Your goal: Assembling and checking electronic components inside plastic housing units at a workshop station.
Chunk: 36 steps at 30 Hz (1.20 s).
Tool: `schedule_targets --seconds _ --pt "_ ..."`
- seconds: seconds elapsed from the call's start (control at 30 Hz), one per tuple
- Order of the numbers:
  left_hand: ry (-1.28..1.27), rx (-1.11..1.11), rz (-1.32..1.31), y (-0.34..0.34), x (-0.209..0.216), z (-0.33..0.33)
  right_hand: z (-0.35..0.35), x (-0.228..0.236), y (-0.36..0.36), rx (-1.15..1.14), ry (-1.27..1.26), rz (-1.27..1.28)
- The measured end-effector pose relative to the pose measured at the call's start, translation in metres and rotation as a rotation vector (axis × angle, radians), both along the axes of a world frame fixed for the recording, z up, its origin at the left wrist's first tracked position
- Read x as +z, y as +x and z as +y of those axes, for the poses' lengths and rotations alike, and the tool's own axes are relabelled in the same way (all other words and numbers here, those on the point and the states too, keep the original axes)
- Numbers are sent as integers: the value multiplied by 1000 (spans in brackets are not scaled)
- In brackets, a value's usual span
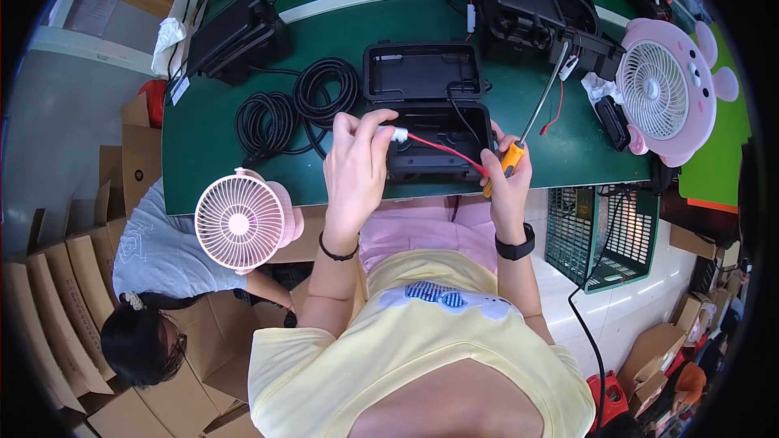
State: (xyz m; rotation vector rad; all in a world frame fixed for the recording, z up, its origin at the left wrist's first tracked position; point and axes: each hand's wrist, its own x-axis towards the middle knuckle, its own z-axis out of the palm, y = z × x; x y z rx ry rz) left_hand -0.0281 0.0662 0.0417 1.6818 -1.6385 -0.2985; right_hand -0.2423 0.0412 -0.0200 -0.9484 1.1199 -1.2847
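My left hand (355,164) pinches a small white connector (398,135) above the front part of an open black plastic case (422,73). From the connector a red wire (442,147) runs across to my right hand (510,199). That hand is closed round the orange-and-black handle of a screwdriver (511,160), and its long metal shaft slants up and away to the right. The wire's other end meets my right fingers, which partly hide it. Inside the case, a thin black cable (464,113) curves from the lid side into the base.
Coiled black cables (326,91) lie left of the case. More black cases (235,36) stand on the green table (511,101). Pink fans stand at left (238,224) and right (653,88). A green crate (604,235) sits below right. Another person (166,255) bends among cardboard boxes at left.
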Motion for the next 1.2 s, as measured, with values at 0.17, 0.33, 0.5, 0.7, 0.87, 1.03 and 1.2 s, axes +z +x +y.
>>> schedule_targets --seconds 0.17,0.33,0.5,0.7,0.87,1.03,1.2 --pt "-116 127 -138 -13 -5 -7 11 -6 -4 52 -30 8" --pt "-16 -239 -156 -20 -10 -4 17 -18 -9 72 -49 -6" --pt "131 -394 -518 -35 -8 4 2 -31 -31 139 -134 23" --pt "-115 -275 -987 -38 -36 23 -71 -16 -35 6 -442 449" --pt "-198 -251 -794 -47 -52 30 -107 3 -13 125 -328 647" --pt "-270 -246 -832 -49 -51 29 -118 4 -12 142 -268 584" --pt "-216 -328 -755 -40 -47 18 -96 36 -14 202 -573 165"
